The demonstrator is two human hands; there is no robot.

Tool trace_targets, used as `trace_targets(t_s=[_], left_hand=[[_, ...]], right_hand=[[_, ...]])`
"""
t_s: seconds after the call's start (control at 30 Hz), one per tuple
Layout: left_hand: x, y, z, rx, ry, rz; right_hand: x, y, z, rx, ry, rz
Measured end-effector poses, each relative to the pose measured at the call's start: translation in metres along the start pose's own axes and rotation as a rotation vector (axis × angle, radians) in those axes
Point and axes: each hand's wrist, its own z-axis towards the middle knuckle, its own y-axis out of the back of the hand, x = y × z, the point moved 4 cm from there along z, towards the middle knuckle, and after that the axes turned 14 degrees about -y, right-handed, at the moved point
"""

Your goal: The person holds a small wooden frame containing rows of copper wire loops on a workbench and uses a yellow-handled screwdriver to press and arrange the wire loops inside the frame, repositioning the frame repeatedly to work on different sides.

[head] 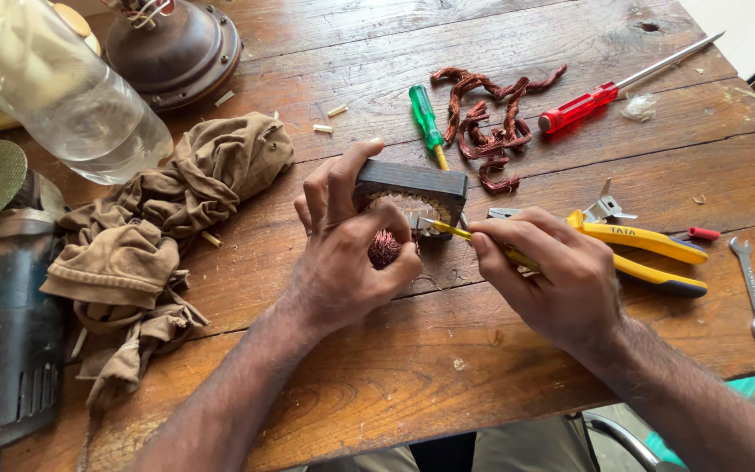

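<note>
Wooden worktop is crowded: the grinder and rag fill its left edge, the pliers lie at the right, so free room is only near the front edge. At the middle the left hand is closed around the dark stator block; the right hand pinches a thin yellow tool against it. I think the tip may slip toward the left fingers.

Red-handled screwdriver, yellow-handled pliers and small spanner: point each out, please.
Red-handled screwdriver (580, 107), head view, on the red handle.
Yellow-handled pliers (648, 240), head view, on the upper yellow handle.
Small spanner (751, 288), head view, on the shaft's middle.
</note>
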Motion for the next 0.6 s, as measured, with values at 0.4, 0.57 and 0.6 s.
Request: trace_targets(t_s=[0.4, 0.57, 0.6], left_hand=[[-0.023, -0.004, 0.007, -0.066, -0.01, 0.099], [-0.014, -0.004, -0.002, -0.084, -0.017, 0.061], [-0.011, -0.005, -0.004, -0.088, -0.022, 0.055]], right_hand=[[-0.004, 0.021, -0.004, -0.057, 0.024, 0.0], [0.007, 0.017, -0.002, -0.07, 0.041, -0.002], [0.008, 0.015, -0.002, -0.077, 0.046, -0.004]])
